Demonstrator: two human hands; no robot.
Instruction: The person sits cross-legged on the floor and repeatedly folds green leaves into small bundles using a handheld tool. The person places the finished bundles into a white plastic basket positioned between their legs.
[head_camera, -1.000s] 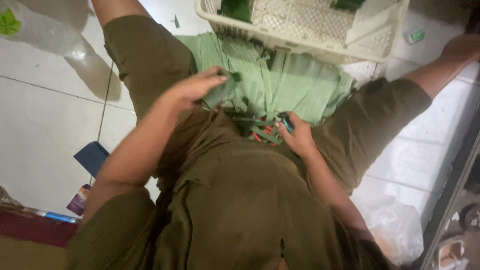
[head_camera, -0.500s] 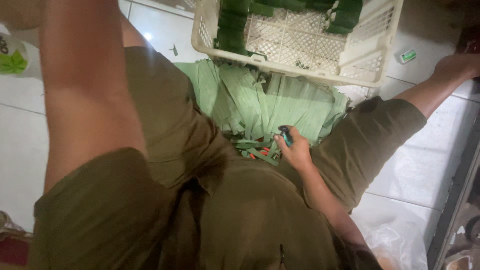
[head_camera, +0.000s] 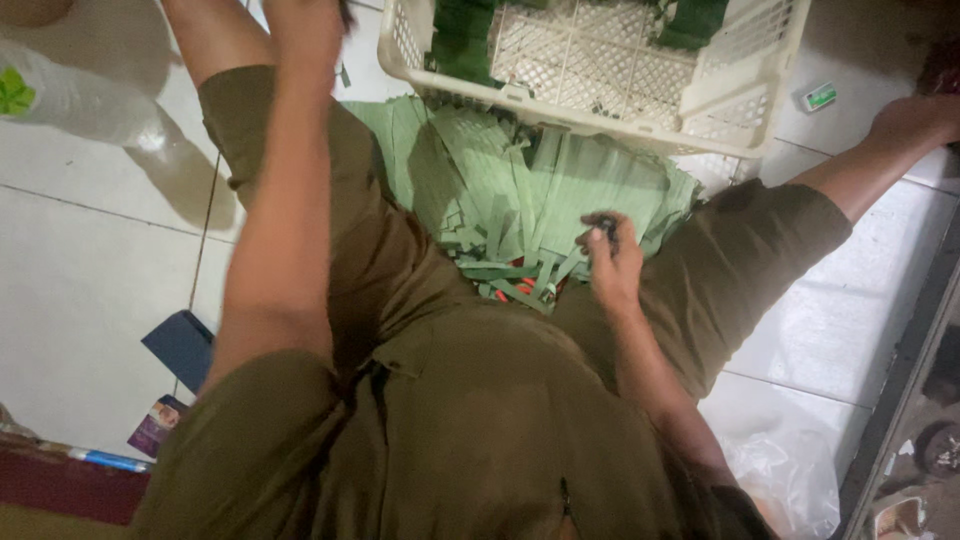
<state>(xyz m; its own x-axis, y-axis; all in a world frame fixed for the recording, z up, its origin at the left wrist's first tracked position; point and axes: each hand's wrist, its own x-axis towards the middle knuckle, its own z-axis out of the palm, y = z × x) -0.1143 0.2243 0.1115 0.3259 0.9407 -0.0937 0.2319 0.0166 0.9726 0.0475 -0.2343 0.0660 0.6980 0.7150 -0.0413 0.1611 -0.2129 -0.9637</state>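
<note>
I sit on a tiled floor in olive clothes, legs spread. Between my legs lies a pile of cut light green leaf strips (head_camera: 520, 190). My right hand (head_camera: 608, 258) rests on the pile's near right edge, fingers closed around a small dark object. My left arm is raised up and forward; my left hand (head_camera: 305, 25) is at the top edge of the view, left of the white plastic basket (head_camera: 560, 105), and whether it holds something cannot be told. The basket holds several darker green leaf bundles (head_camera: 465, 40).
A clear plastic bottle (head_camera: 70, 95) lies on the floor at upper left. A dark blue flat object (head_camera: 180, 345) and a small packet (head_camera: 153, 425) lie at the left. A crumpled clear plastic bag (head_camera: 790, 470) is at lower right. A small green-white box (head_camera: 820, 97) lies at the upper right.
My left hand left the leaf pile and rose up toward the basket's left side. My right hand stayed on the pile's near edge with the dark object.
</note>
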